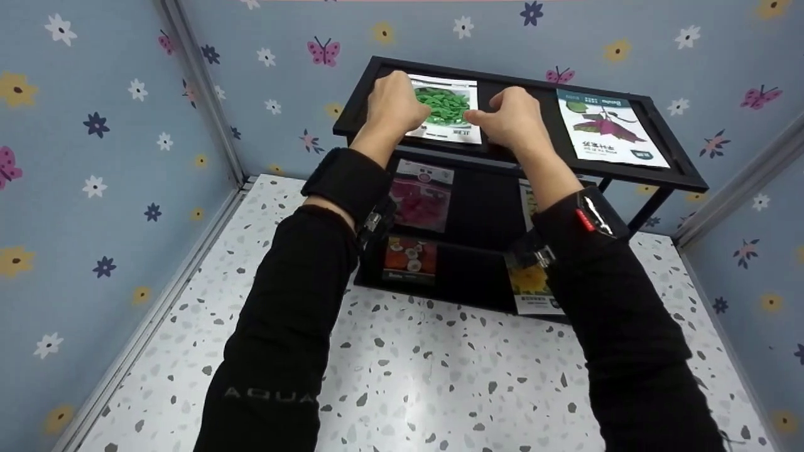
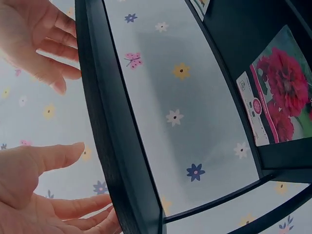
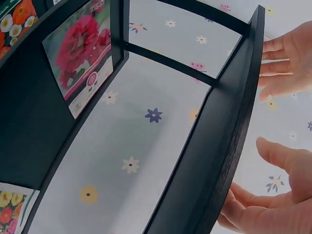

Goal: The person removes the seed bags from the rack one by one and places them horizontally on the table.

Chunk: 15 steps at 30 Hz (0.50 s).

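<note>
A seed packet with green leaves [image 1: 445,108] lies face up on the top tier of a black rack [image 1: 681,169]. My left hand [image 1: 392,108] rests at the packet's left side, thumb over its printed face. At its right edge is my right hand [image 1: 514,119], with the thumb tip pointing inward over the packet. The wrist views show both hands with loosely spread fingers beyond the top tier's front edge; the packet itself is hidden there. No grip on it is visible.
A purple-leaf packet [image 1: 606,129] lies at the top tier's right. Lower tiers hold a pink flower packet [image 1: 421,196], a red-and-white one [image 1: 409,258] and a sunflower one [image 1: 532,285]. Flowered wall panels [image 1: 125,188] surround the rack on a speckled floor [image 1: 402,370].
</note>
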Tool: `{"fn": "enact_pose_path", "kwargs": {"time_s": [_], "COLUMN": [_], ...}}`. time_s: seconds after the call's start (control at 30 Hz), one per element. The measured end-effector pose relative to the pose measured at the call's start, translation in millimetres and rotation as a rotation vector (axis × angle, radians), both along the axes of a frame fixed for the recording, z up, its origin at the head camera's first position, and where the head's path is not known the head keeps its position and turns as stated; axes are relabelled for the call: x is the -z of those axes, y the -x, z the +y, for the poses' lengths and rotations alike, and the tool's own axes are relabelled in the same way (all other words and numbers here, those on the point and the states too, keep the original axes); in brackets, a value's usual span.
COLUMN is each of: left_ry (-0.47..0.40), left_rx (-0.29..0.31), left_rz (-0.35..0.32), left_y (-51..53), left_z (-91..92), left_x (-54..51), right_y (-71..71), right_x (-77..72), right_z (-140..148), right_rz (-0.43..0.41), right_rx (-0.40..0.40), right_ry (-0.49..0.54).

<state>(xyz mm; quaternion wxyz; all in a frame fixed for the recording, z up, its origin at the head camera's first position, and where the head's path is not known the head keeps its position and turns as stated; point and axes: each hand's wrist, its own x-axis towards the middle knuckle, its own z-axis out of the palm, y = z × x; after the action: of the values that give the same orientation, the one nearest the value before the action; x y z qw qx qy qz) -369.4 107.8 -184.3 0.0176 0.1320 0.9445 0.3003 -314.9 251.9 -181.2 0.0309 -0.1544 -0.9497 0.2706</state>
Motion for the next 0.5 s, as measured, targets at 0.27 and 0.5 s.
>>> {"fn": "enact_pose_path", "kwargs": {"time_s": [0.27, 0.5], "left_ry": [-0.084, -0.142], "left_rx": [-0.057, -0.103], "left_rz": [-0.061, -0.200], "left_y": [2.5, 7.3], "left_z": [3.2, -4.1], "left_x": [-2.4, -4.9], "right_y": [3.2, 4.0], "right_x": [-3.3, -4.7], "right_z": [2.6, 9.4], "right_rz": [-0.037, -0.038], "right_rx": [0.034, 0.100], "right_ry": [0.205, 0.711]}}
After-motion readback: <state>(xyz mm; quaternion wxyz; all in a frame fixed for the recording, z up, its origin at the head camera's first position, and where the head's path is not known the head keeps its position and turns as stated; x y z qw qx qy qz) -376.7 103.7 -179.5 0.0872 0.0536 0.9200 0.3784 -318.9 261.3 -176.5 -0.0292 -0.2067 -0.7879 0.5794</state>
